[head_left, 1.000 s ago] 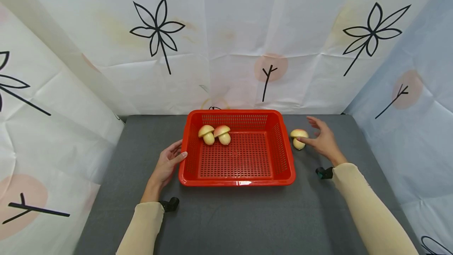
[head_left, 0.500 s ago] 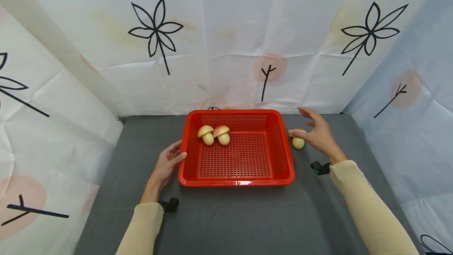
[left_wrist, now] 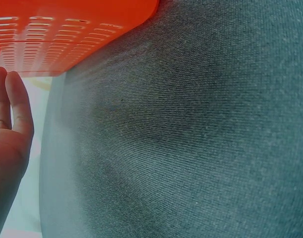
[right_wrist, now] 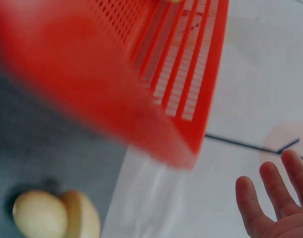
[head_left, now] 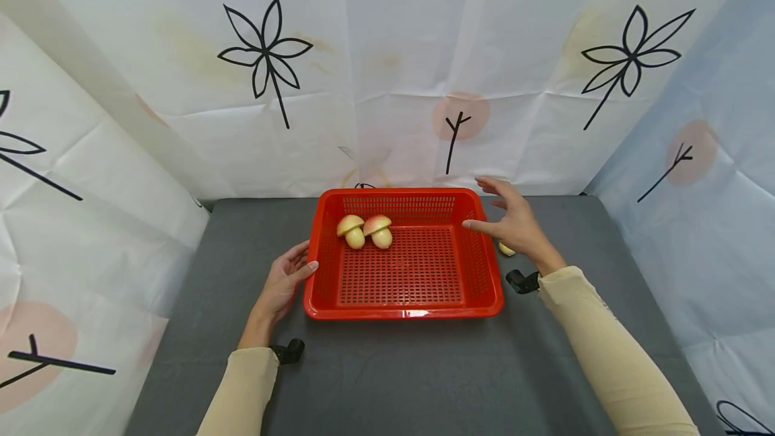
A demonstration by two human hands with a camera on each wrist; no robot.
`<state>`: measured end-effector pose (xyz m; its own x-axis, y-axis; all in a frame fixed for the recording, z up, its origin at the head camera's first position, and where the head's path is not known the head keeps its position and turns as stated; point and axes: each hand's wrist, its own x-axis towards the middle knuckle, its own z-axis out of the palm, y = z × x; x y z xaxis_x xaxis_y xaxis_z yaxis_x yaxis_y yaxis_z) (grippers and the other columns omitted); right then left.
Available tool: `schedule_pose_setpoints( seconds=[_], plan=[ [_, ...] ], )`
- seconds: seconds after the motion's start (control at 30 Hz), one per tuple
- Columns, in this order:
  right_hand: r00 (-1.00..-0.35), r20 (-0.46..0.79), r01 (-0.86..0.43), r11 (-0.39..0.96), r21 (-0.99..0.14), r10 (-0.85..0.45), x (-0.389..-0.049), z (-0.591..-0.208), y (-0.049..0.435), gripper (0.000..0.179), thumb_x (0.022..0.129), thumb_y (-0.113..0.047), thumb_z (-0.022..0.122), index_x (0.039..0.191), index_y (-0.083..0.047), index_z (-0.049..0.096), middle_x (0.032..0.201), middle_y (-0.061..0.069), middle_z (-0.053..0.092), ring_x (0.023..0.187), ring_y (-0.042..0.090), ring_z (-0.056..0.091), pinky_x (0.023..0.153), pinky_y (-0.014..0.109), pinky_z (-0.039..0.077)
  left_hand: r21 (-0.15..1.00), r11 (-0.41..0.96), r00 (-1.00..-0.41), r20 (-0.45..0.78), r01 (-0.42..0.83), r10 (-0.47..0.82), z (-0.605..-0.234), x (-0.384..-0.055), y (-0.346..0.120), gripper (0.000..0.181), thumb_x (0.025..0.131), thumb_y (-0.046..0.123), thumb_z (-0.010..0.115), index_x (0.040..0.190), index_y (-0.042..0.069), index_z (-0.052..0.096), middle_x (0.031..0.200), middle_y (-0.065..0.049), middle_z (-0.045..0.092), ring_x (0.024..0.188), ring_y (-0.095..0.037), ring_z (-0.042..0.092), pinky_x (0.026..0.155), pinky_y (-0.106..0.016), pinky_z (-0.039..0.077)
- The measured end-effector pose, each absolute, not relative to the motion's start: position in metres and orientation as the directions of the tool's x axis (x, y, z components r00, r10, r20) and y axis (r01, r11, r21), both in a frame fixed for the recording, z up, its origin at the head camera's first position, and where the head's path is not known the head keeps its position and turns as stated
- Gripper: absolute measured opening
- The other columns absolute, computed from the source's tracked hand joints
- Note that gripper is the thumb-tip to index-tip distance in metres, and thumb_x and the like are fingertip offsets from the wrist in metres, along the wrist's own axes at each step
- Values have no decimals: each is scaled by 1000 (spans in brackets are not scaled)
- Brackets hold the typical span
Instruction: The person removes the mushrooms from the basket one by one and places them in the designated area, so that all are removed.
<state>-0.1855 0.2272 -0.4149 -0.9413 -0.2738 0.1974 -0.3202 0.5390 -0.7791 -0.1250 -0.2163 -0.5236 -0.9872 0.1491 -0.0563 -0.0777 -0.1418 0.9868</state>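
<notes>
Hold steady, reach high

My left hand grips the left rim of the red perforated basket, mid-frame; my right hand is empty, fingers spread, over the right rim. 2 toy mushrooms sit upper left inside; 1 loose mushroom lies outside, lower left in the right-wrist view. I'd best brace the basket and lift my right wrist clear.

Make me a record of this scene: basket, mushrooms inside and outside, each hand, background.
basket: red basket on a gray table
inside: two mushrooms, near the far left corner
outside: one mushroom, right of the basket
left hand: touching the basket's left rim
right hand: near the basket's right rim, holding nothing
background: white sheets with plant drawings
</notes>
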Motion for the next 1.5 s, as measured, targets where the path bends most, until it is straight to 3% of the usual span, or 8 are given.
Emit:
schedule_pose_setpoints(
  seconds=[0.3,0.5,1.13,1.5],
  plan=[
    [-923,151,-319,486,-814,-353,-194,-427,184,86,80,-20,88,153,-11,43,151,14,45,137,40,42,109,58,37,988,-142,-989,-48,-68,143,-525,-125,-216,58,98,-3,61,150,-9,37,136,-22,49,115,-22,55,94,-23,52],
    [-919,106,-284,453,-845,-379,-203,-444,159,85,81,-20,88,152,-8,43,150,16,46,137,38,41,110,57,35,986,-152,-988,-46,-68,146,-526,-124,-215,58,97,-4,61,149,-10,37,134,-20,50,114,-20,55,94,-25,52],
    [-913,-8,-200,463,-864,-408,-217,-491,106,81,80,-11,88,149,-6,47,151,15,47,138,36,43,108,56,40,987,-139,-988,-59,-79,144,-524,-124,-214,59,97,-4,61,150,-9,36,140,-30,44,115,-21,55,94,-24,52],
    [-895,-54,-185,479,-858,-442,-221,-499,83,82,78,-8,89,149,-7,48,150,12,48,138,32,45,111,52,38,986,-151,-989,-48,-69,137,-526,-126,-215,58,97,-3,62,149,-10,37,132,-16,52,113,-19,56,92,-24,53]
  ],
)
